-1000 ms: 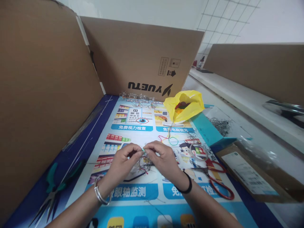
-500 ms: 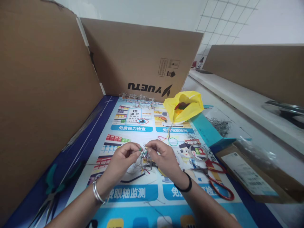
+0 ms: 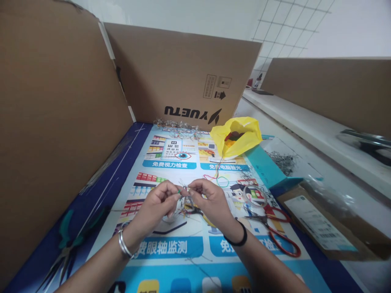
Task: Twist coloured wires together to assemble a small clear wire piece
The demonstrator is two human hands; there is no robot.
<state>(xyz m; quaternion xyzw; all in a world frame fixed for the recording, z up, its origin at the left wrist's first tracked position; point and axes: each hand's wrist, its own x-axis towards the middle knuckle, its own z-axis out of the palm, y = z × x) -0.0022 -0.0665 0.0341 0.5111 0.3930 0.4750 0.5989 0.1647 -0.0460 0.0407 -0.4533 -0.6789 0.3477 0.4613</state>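
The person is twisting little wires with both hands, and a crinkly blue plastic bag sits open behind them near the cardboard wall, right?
Not quite. The crinkly plastic bag is yellow, not blue, as the head view shows. The rest holds: the left hand and right hand pinch a small bundle of thin wires, and the bag sits open behind them near the brown cardboard wall.

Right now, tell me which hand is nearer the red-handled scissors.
Right. The right hand is just left of the red-handled scissors, pinching the small wire piece; the left hand pinches it from farther left.
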